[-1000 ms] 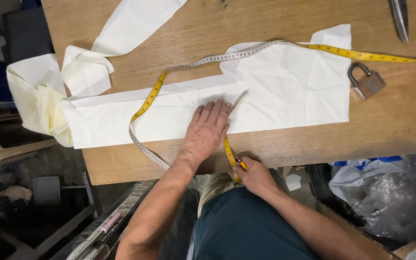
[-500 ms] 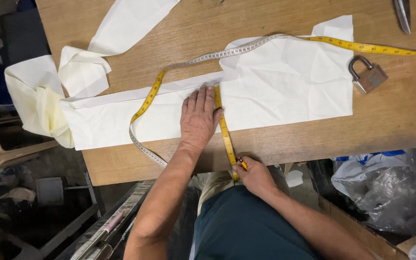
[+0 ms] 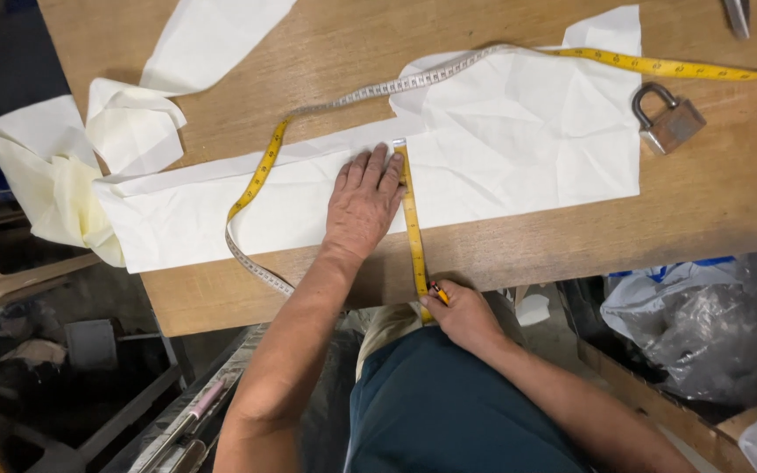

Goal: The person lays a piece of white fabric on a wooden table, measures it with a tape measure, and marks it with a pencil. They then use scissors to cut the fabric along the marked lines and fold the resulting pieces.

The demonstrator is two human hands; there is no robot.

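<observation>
White fabric [image 3: 519, 149] lies spread across the wooden table [image 3: 746, 201]. My left hand [image 3: 363, 200] rests flat on the cloth, its fingertips pinning the end of a yellow measuring tape [image 3: 411, 223] near the fabric's far edge. The tape runs straight toward me over the cloth and off the table's near edge. There my right hand [image 3: 457, 311] pinches it taut, together with a small dark pencil-like stub [image 3: 439, 292]. The remaining tape loops left and trails across the table to the far right.
A brass padlock [image 3: 669, 120] sits on the table right of the cloth. More cream fabric [image 3: 54, 175] hangs off the left end. A metal tool tip [image 3: 736, 16] shows at top right. Plastic bags [image 3: 703, 333] lie below the table on the right.
My left hand has slid up the cloth and flattened, carrying the tape end to the far edge. The tape section went from slanted and slack to straight and taut.
</observation>
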